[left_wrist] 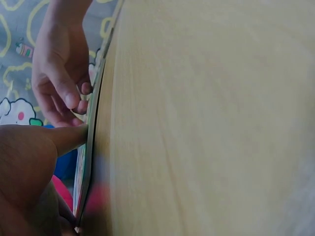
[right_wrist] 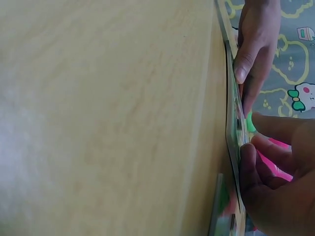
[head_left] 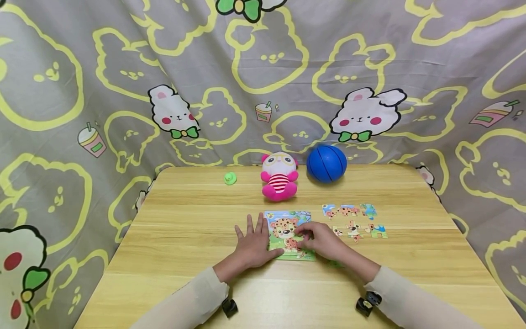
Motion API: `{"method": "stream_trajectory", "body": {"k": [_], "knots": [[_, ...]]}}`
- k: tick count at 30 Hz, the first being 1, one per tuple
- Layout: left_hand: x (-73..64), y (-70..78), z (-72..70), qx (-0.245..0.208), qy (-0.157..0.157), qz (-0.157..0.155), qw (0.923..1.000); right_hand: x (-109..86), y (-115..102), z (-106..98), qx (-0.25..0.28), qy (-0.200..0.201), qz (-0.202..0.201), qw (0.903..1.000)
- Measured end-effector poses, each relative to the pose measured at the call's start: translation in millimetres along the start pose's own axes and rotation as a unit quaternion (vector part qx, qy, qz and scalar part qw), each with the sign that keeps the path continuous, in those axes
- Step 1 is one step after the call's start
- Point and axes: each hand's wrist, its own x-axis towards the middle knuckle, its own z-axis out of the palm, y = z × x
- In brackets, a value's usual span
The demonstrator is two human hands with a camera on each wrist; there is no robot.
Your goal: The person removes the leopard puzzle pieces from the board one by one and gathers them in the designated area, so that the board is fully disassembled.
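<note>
A puzzle board (head_left: 287, 251) with a spotted leopard cub picture lies on the table between the two hands. My left hand (head_left: 252, 246) rests at its left edge with fingers spread and straight, the thumb touching the lower part of the board. Over the board's right side, my right hand (head_left: 322, 237) has its fingers bent, with thumb and forefinger tips near the picture. Whether a piece is between those tips is hidden. Loose puzzle pieces lie right of the board: an upper row (head_left: 348, 210) and a lower row (head_left: 353, 230). A green piece (head_left: 336, 263) shows partly below the right wrist.
On the wooden table (head_left: 185, 246), a pink-and-white plush toy (head_left: 279, 178) sits behind the board. A blue ball (head_left: 327, 164) stands to the plush toy's right and a small green duck (head_left: 230, 178) to its left. A patterned curtain (head_left: 222, 64) hangs behind the table.
</note>
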Motion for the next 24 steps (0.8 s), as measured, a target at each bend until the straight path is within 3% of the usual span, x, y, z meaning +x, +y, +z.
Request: {"method": "stream_trajectory", "body": {"k": [10, 24], "knots": [[-0.5, 0.6, -1.4, 0.0, 0.001, 0.001, 1.0, 1.4, -0.6, 5.9, -0.072, 0.003, -0.012, 0.9973], [-0.7, -0.3, -0.3, -0.002, 0.004, 0.003, 1.0, 0.8, -3.4, 7.0, -0.082, -0.001, -0.026, 0.9963]]}}
